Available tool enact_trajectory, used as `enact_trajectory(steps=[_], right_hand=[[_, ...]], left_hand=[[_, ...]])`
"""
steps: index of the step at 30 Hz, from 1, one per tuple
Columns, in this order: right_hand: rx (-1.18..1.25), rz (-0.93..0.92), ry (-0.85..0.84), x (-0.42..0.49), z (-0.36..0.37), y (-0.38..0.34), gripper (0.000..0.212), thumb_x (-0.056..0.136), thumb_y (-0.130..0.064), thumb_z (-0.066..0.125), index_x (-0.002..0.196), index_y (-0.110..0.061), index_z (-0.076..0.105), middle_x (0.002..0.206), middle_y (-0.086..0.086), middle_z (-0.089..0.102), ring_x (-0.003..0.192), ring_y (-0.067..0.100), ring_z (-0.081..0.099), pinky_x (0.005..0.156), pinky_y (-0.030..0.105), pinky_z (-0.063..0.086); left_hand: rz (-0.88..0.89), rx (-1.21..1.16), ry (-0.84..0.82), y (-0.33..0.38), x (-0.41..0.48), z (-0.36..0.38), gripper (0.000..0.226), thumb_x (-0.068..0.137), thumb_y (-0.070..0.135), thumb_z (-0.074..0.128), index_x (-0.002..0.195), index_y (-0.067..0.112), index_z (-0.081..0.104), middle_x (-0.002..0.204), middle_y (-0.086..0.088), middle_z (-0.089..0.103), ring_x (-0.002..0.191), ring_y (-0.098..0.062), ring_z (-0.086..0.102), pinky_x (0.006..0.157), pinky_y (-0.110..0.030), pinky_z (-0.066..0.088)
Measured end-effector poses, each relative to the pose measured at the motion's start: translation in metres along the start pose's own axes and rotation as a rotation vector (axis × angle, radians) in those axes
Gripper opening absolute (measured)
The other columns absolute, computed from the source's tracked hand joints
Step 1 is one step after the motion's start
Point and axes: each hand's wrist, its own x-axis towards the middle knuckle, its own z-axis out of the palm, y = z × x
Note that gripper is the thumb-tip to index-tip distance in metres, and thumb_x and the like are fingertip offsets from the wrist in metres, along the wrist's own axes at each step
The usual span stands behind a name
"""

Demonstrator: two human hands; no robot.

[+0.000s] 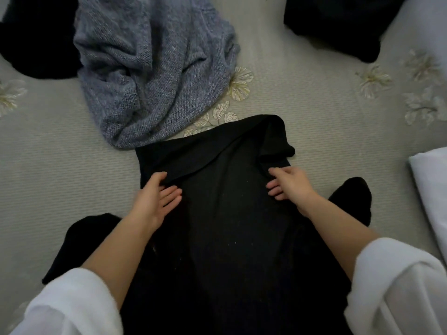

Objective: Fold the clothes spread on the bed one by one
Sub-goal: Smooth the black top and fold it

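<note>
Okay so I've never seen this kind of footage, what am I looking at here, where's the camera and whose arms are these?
There is no machine here. A person wears a wide-angle camera on their head, looking down, so this single picture shows their own arms in white sleeves. Below is a bed with a grey flowered cover. The left hand and right hand lie with fairly straight fingers on a black garment, whose far part is folded over toward them. Beyond it lies a crumpled blue-grey knitted sweater. Dark clothes sit in the far corners, and white fabric lies at the right edge.
</note>
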Motion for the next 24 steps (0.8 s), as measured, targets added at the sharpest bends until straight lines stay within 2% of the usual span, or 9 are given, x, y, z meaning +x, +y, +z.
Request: enact_trajectory(steps=[4,6,9,14,17,19,20,22,24], right_hand=[[0.371,0.143,0.155,0.038,0.005,-0.015,0.031,0.091,-0.041,0.058,0.089,-0.01,0.058,0.066,0.005,0.066,0.039,0.009,0.056,0.037,0.016,0.037],[0.435,0.159,0.24,0.052,0.004,-0.023,0.022,0.09,-0.031,0.061,0.08,-0.011,0.058,0.051,0.0,0.061,0.031,0.005,0.048,0.033,0.014,0.032],[0.415,0.001,0.405,0.068,-0.007,-0.043,0.016,0.09,-0.01,0.055,0.075,-0.012,0.051,0.035,-0.003,0.051,0.024,0.005,0.039,0.029,0.013,0.027],[0.34,-0.243,0.505,0.092,-0.034,-0.086,0.006,0.095,-0.009,0.044,0.1,-0.012,0.046,0.061,0.007,0.06,0.032,0.009,0.054,0.029,0.019,0.035],[0.331,-0.304,0.538,0.112,-0.04,-0.098,0.012,0.095,-0.01,0.043,0.088,-0.019,0.046,0.072,0.009,0.062,0.042,0.009,0.057,0.038,0.019,0.044],[0.334,-0.332,0.536,0.124,-0.038,-0.099,0.01,0.094,-0.012,0.047,0.099,-0.019,0.053,0.084,0.009,0.064,0.055,0.007,0.06,0.05,0.017,0.048],[0.325,-0.329,0.51,0.129,-0.035,-0.098,0.025,0.093,-0.015,0.052,0.118,-0.014,0.052,0.093,0.007,0.064,0.066,0.006,0.062,0.061,0.017,0.051],[0.272,-0.314,0.411,0.135,-0.03,-0.088,0.068,0.091,-0.023,0.059,0.149,-0.016,0.024,0.12,0.005,0.06,0.099,0.006,0.06,0.088,0.021,0.047],[0.111,-0.374,0.356,0.129,-0.018,-0.074,0.083,0.091,-0.026,0.061,0.153,-0.018,0.008,0.145,0.005,0.045,0.123,0.008,0.048,0.101,0.018,0.032]], left_hand=[[-0.045,-0.286,0.063,0.017,0.033,0.013,0.048,0.095,0.037,0.053,0.134,0.012,0.042,0.115,-0.012,0.056,0.09,-0.019,0.061,0.071,-0.031,0.051],[-0.031,-0.327,0.086,0.025,0.038,0.018,0.027,0.096,0.032,0.05,0.114,0.012,0.051,0.116,-0.008,0.057,0.09,-0.015,0.058,0.073,-0.028,0.051],[0.066,-0.35,0.042,0.05,0.034,0.019,0.012,0.094,0.028,0.049,0.088,0.018,0.053,0.09,0.001,0.061,0.082,-0.01,0.059,0.063,-0.019,0.05],[0.342,-0.159,-0.052,0.121,0.032,0.024,0.013,0.09,0.036,0.05,0.082,0.029,0.056,0.07,0.013,0.071,0.097,-0.005,0.063,0.087,-0.027,0.045],[0.412,-0.039,-0.064,0.145,0.047,0.032,0.013,0.091,0.043,0.05,0.088,0.032,0.057,0.076,0.019,0.072,0.105,-0.003,0.058,0.09,-0.03,0.039],[0.451,0.007,-0.073,0.151,0.061,0.037,0.013,0.092,0.043,0.048,0.094,0.033,0.057,0.088,0.019,0.072,0.106,-0.002,0.057,0.091,-0.03,0.04],[0.48,0.043,-0.07,0.15,0.068,0.04,0.014,0.093,0.042,0.048,0.099,0.033,0.057,0.097,0.018,0.07,0.106,-0.002,0.057,0.092,-0.029,0.04],[0.599,0.17,-0.028,0.141,0.08,0.047,0.022,0.091,0.035,0.053,0.112,0.031,0.059,0.111,0.013,0.066,0.107,-0.001,0.058,0.096,-0.026,0.042],[0.895,0.462,0.07,0.123,0.088,0.05,0.041,0.086,0.029,0.061,0.126,0.024,0.056,0.123,0.004,0.061,0.114,-0.007,0.054,0.104,-0.025,0.039]])
